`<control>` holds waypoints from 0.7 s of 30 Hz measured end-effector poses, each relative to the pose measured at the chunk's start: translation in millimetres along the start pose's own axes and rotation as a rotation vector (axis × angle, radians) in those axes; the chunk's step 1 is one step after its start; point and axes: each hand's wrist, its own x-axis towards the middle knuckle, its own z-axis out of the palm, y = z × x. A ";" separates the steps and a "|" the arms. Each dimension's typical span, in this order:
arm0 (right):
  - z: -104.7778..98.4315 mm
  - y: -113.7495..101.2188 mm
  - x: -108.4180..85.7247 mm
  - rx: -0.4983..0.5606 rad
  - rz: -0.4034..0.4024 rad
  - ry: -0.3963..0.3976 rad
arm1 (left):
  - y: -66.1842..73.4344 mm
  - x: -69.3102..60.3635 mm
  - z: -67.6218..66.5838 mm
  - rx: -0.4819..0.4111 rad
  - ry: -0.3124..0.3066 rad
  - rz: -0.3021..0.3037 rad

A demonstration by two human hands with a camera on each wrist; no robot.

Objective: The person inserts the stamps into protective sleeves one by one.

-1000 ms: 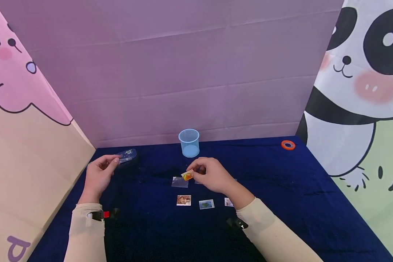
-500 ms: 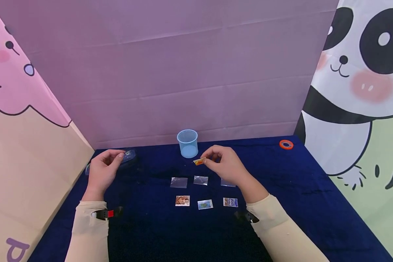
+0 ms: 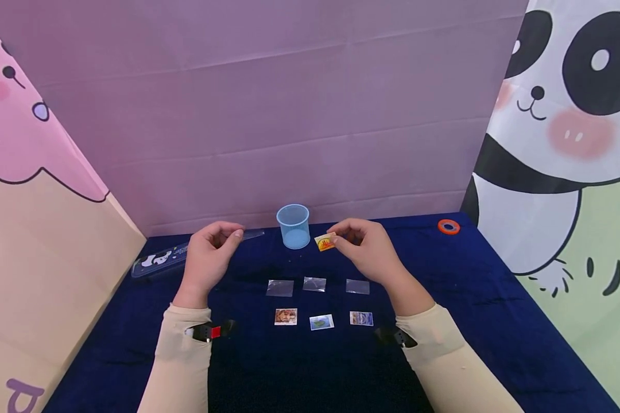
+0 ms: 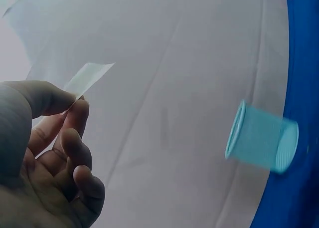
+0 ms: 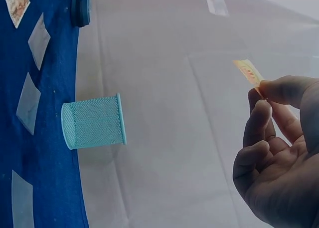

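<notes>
Mauve backdrop (image 3: 268, 103) behind, navy cloth (image 3: 496, 321) below, and both hands are up in the air! The left hand (image 3: 209, 258) pinches a clear plastic sleeve (image 3: 253, 234) by one end, left of the mesh cup (image 3: 293, 229); the right hand (image 3: 367, 252) pinches a small yellow card (image 3: 324, 241) to the cup's right, thumb against finger. Nervy stuff: each grip covers so little that a loose pinch could drop either piece. That film looks flimsy, so squeezing hard might buckle it, and a low swing inward could clip the cup.
</notes>
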 end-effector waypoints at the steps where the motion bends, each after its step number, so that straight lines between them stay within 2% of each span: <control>1: -1.4 0.1 0.2 -0.002 0.002 0.006 | 3.5 0.1 5.0 -0.015 -0.008 0.009; 10: -9.8 -8.2 -2.8 0.073 0.017 0.026 | 23.2 -5.0 36.1 -0.106 -0.086 0.026; 21: -5.3 -10.3 -4.2 0.090 -0.023 0.027 | 23.7 -12.5 59.6 -0.137 -0.136 0.053</control>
